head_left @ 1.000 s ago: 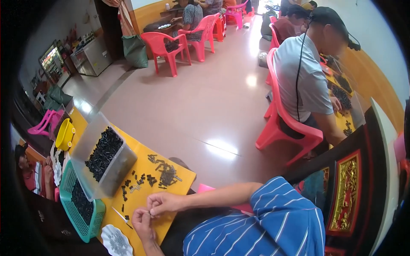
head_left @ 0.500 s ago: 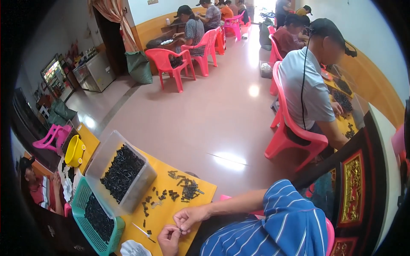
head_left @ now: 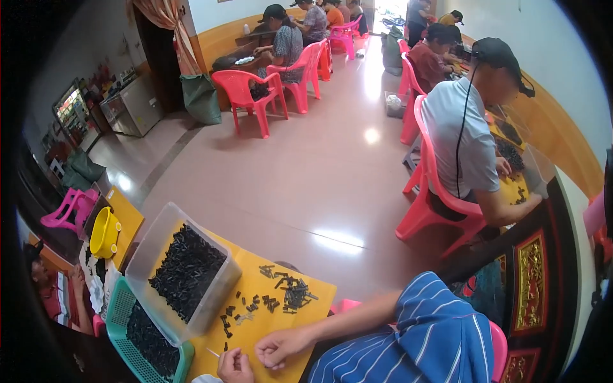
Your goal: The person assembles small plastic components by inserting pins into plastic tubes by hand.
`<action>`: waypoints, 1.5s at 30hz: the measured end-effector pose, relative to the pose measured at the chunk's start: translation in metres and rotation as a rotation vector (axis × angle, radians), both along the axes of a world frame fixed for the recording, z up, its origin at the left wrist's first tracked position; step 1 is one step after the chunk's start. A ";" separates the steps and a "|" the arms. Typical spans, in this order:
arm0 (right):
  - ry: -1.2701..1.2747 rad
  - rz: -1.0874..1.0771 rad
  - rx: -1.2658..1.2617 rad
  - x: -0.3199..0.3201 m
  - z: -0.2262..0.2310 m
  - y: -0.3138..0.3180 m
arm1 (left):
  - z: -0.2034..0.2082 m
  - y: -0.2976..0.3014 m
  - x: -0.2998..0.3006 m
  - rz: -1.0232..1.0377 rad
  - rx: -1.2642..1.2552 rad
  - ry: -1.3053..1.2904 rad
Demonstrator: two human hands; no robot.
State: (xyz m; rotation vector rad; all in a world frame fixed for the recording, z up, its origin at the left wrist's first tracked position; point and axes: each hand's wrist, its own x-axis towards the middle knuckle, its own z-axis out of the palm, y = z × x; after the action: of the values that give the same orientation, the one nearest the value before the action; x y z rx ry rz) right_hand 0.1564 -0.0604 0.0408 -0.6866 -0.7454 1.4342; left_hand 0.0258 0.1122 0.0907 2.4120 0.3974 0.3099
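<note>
My left hand (head_left: 235, 366) is at the near edge of the yellow tabletop (head_left: 306, 320), its fingers curled in; whatever they may hold is hidden. Just right of it, my right hand (head_left: 278, 348) rests low over the board with thumb and fingers pinched together. A dark speck shows at those fingertips, too small to name. A thin white stick (head_left: 213, 353) lies beside my left hand, partly covered by it. Beyond both hands, small black tube-like pieces (head_left: 296, 294) are heaped, with more of them scattered to the left.
A clear plastic bin (head_left: 225, 281) of black pieces stands left of the scattered ones. Beside it is a green basket (head_left: 119, 314), also filled with black pieces. A yellow tub (head_left: 104, 233) sits farther left. A co-worker (head_left: 456, 127) sits on a pink chair (head_left: 429, 169) at right.
My hands have come apart; they were touching at the fingertips before. The right one has lowered toward the tabletop, while the left has drawn nearer the white stick. The whole view has shifted slightly.
</note>
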 end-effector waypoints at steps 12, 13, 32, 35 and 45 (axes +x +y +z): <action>0.111 -0.015 0.011 -0.017 -0.034 0.038 | -0.014 0.037 -0.012 0.145 0.264 -0.121; 0.070 -0.035 0.007 -0.015 -0.035 0.035 | -0.009 0.035 -0.008 0.165 0.248 -0.106; 0.194 -0.096 -0.227 0.010 0.004 0.014 | -0.032 0.047 0.031 0.180 0.405 0.054; 0.171 -0.083 -0.225 0.012 0.008 0.015 | -0.038 0.051 0.033 0.156 0.403 0.052; 0.195 -0.239 -0.231 0.017 0.009 0.016 | -0.010 0.022 0.027 0.223 -0.103 -0.025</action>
State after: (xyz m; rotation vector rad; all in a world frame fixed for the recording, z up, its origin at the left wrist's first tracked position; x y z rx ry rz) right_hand 0.1738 -0.0446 0.0493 -0.7722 -0.3358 1.3542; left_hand 0.0531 0.1344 0.0807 2.2643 0.6574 0.4069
